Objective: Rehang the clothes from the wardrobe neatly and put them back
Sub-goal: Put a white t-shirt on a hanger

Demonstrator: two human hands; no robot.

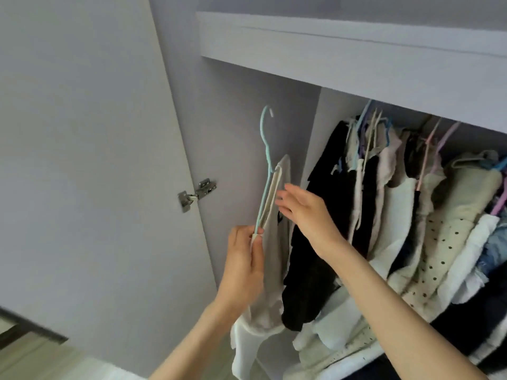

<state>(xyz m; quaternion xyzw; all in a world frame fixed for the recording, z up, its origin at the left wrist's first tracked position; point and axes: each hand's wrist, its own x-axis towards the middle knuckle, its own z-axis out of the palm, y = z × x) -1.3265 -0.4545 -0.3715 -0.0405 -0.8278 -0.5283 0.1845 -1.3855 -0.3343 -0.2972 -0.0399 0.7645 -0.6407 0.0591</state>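
Hanger: thin pale-blue hanger (264, 157) w/ curved hook is being held edge-on in front of the wardrobe's side panel (236, 127).
Garment: soft cream garment (275, 231) is being draped over it.
Left hand (242, 266): hanger's lower end + fabric are being pinched.
Right hand (304, 212): fingers straight, spread, nothing being held, beside the garment.
Hung clothes (397, 215): black, cream, dotted.

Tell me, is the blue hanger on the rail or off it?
Off: the hanger has a free hook, and the left hand holds it.

Cream garment (277, 242) on a light-blue hanger (264, 149), pinched by left hand (244, 267); right hand (304, 212) open beside.
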